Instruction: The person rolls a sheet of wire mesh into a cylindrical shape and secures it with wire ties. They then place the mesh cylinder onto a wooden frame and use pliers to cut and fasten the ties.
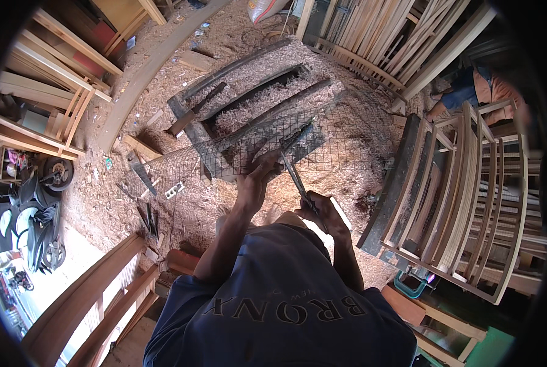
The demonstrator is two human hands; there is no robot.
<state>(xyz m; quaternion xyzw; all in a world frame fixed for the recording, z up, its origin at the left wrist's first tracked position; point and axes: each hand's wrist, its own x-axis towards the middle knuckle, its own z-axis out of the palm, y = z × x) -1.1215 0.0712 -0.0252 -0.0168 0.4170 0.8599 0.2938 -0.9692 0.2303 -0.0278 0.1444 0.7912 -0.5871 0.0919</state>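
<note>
A sheet of wire mesh (362, 144) stretches across in front of me, over part of a dark wooden frame (195, 139) that lies in the shavings. My left hand (262, 167) is at the mesh's near edge, its fingers closed on the wire. Long-handled metal shears (294, 174) are in my right hand (323, 214), which is wrapped around the handles. The shears point away from me, with their far end among the wires just right of my left hand. Whether the blades are apart cannot be made out.
Wood shavings cover the floor. A wooden-handled tool (180, 123) rests on the frame; a white power strip (174, 190) lies to the left. Slatted wooden frames (454, 202) stand at right, near another person (484, 92). Stacked timber (371, 37) and a motorcycle (31, 214) are farther out.
</note>
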